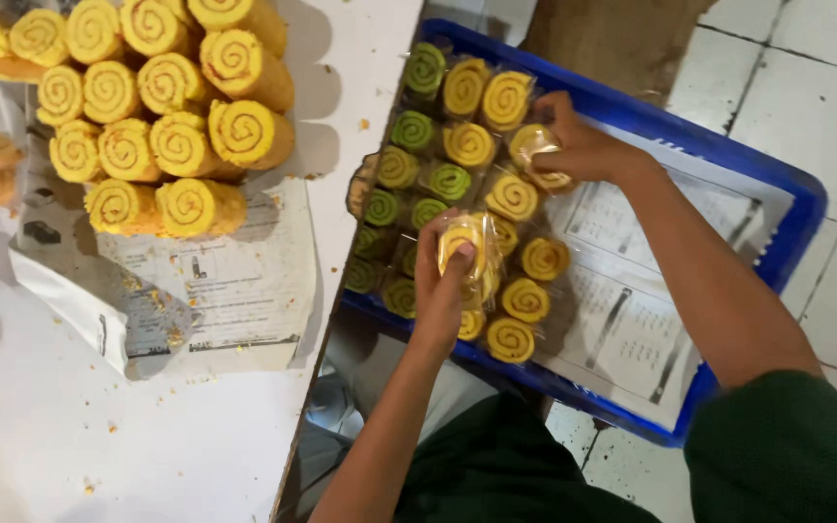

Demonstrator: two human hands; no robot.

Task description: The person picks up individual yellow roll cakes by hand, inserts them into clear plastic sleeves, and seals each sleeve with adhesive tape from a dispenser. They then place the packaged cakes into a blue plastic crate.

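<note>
Wrapped yellow roll slice [465, 244] clamped in left hand [441, 291], fingers closed around wrapper, held above middle of blue crate [798, 230]. Second wrapped yellow slice [533, 147] at 1 o'clock from first, pinched in right hand [578, 145], fingers curled shut on it, low over crate's far rows. Rows of wrapped green and yellow slices [438, 145] fill crate's 9 o'clock half; printed paper liner [632, 320] bare toward 3 o'clock. Stack of unwrapped yellow rolls [162, 107] on white table [147, 446] at 10 o'clock, well apart from both hands.

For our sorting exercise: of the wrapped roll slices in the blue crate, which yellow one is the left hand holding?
The yellow slice pinched in the left hand, raised above the rows near the crate's middle.
</note>
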